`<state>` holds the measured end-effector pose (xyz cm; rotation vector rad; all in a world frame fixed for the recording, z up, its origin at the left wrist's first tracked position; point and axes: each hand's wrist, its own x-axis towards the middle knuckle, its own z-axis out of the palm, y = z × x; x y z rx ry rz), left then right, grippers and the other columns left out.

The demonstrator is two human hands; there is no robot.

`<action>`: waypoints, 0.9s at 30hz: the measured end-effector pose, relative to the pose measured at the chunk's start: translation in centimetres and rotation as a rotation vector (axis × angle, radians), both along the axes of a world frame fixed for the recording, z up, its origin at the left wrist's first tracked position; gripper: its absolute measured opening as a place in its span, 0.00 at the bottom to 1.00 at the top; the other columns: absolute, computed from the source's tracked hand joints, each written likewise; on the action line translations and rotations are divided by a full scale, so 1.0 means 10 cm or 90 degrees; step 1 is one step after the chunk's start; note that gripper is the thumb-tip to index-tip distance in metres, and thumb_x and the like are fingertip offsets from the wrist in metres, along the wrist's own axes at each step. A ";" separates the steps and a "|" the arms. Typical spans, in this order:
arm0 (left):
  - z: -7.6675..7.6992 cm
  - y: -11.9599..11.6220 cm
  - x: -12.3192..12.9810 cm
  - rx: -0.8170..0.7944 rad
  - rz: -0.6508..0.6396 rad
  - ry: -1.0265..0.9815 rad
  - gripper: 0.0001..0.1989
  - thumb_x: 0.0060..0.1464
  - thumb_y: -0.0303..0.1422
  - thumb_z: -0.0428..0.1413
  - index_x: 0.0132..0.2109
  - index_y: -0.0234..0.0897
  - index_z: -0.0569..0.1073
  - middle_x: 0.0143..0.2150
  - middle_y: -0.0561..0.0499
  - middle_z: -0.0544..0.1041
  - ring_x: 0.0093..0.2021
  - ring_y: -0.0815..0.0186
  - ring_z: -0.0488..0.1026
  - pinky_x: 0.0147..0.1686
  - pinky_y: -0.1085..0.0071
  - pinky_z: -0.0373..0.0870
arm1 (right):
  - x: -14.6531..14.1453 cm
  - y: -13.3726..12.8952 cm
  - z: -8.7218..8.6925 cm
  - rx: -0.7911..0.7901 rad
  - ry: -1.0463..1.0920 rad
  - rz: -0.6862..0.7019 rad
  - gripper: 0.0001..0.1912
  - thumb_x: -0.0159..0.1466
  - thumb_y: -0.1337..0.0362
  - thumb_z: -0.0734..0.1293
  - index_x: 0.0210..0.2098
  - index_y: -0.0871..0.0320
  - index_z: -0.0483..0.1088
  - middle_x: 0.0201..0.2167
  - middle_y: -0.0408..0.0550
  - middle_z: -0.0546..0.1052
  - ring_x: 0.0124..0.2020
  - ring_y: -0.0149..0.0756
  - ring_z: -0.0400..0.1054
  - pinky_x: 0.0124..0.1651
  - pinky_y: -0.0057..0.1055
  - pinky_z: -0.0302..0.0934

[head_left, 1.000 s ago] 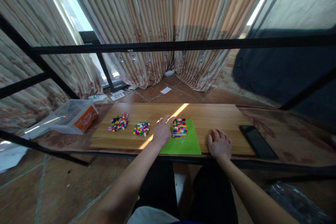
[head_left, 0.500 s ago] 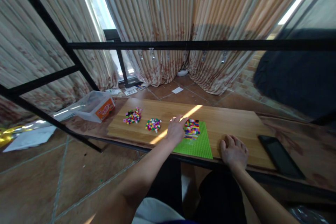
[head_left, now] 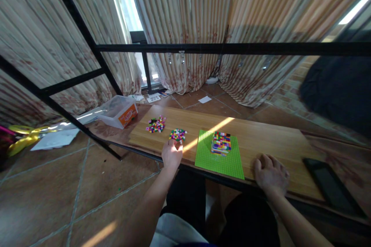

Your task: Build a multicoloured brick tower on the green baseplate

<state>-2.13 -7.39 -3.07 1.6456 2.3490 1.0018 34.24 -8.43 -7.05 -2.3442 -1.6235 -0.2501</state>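
My left hand [head_left: 172,155] is at the near edge of a small pile of colourful toy bricks [head_left: 177,134]. Its fingers are drawn together in a pinch, and whatever is between them is too small to make out. To the right, a multicoloured block of stacked bricks [head_left: 221,142] stands on a green baseplate [head_left: 204,158]. My right hand [head_left: 271,173] rests on the wooden board, right of the baseplate, fingers loosely spread and holding nothing. Farther left lies a second pile of loose bricks [head_left: 156,124].
The wooden board [head_left: 261,135] lies across a low bench. A clear plastic box with an orange label [head_left: 128,115] sits at its left end, and a dark tablet-like slab [head_left: 333,185] at its right. A black metal rail [head_left: 203,48] runs behind, before curtains.
My left hand has moved left from the brick block to the near loose pile. The whole view has shifted, with things appearing farther right. My right hand still rests on the board.
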 end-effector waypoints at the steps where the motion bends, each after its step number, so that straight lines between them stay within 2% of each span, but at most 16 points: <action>1: -0.01 0.00 -0.02 -0.013 0.004 0.012 0.09 0.52 0.39 0.56 0.37 0.39 0.73 0.36 0.46 0.76 0.39 0.58 0.73 0.41 0.64 0.68 | 0.00 0.00 0.00 -0.002 -0.001 0.001 0.26 0.66 0.54 0.52 0.55 0.59 0.67 0.56 0.56 0.69 0.56 0.50 0.59 0.57 0.47 0.51; 4: -0.01 0.04 0.01 -0.046 -0.011 0.049 0.10 0.51 0.40 0.56 0.36 0.38 0.74 0.36 0.45 0.76 0.39 0.56 0.73 0.41 0.62 0.67 | -0.01 -0.01 0.01 -0.005 -0.001 -0.003 0.26 0.66 0.54 0.52 0.55 0.59 0.67 0.57 0.55 0.68 0.56 0.51 0.60 0.57 0.47 0.52; 9: 0.00 0.13 0.07 -0.049 -0.016 0.082 0.07 0.54 0.35 0.53 0.35 0.38 0.75 0.38 0.44 0.77 0.41 0.56 0.73 0.42 0.61 0.65 | -0.03 -0.02 0.03 0.011 0.004 -0.005 0.25 0.66 0.54 0.52 0.55 0.59 0.67 0.57 0.55 0.68 0.56 0.51 0.60 0.56 0.47 0.53; 14: 0.06 0.09 0.11 -0.051 -0.053 0.040 0.08 0.55 0.32 0.51 0.33 0.39 0.75 0.36 0.46 0.77 0.40 0.59 0.72 0.40 0.65 0.64 | -0.06 -0.02 0.06 0.011 0.009 -0.004 0.24 0.66 0.55 0.53 0.55 0.59 0.67 0.57 0.55 0.69 0.56 0.50 0.60 0.57 0.46 0.51; 17: 0.21 0.05 0.27 -0.003 -0.149 -0.008 0.09 0.56 0.32 0.51 0.32 0.39 0.75 0.34 0.49 0.76 0.37 0.63 0.72 0.40 0.67 0.65 | -0.07 -0.02 0.07 0.018 0.014 0.002 0.24 0.66 0.56 0.54 0.55 0.59 0.67 0.57 0.55 0.68 0.56 0.49 0.59 0.57 0.45 0.50; 21: 0.51 0.09 0.63 0.102 -0.315 -0.012 0.08 0.57 0.34 0.52 0.35 0.40 0.76 0.35 0.49 0.76 0.39 0.64 0.72 0.43 0.67 0.65 | -0.09 0.00 0.07 0.027 0.021 0.000 0.23 0.66 0.56 0.54 0.55 0.59 0.67 0.57 0.54 0.68 0.57 0.47 0.57 0.58 0.43 0.48; 24: 0.72 0.18 0.89 0.134 -0.389 0.028 0.09 0.58 0.34 0.52 0.37 0.41 0.77 0.37 0.50 0.76 0.41 0.64 0.71 0.47 0.65 0.63 | -0.09 0.01 0.08 0.031 0.020 -0.002 0.23 0.67 0.56 0.54 0.54 0.58 0.67 0.56 0.54 0.68 0.57 0.46 0.57 0.59 0.42 0.47; 27: 0.83 0.31 1.10 0.131 -0.440 0.084 0.10 0.60 0.35 0.51 0.39 0.41 0.78 0.38 0.49 0.75 0.42 0.63 0.70 0.49 0.62 0.61 | -0.11 0.01 0.09 0.040 0.020 -0.001 0.22 0.67 0.56 0.54 0.54 0.58 0.67 0.56 0.53 0.69 0.57 0.45 0.57 0.59 0.41 0.46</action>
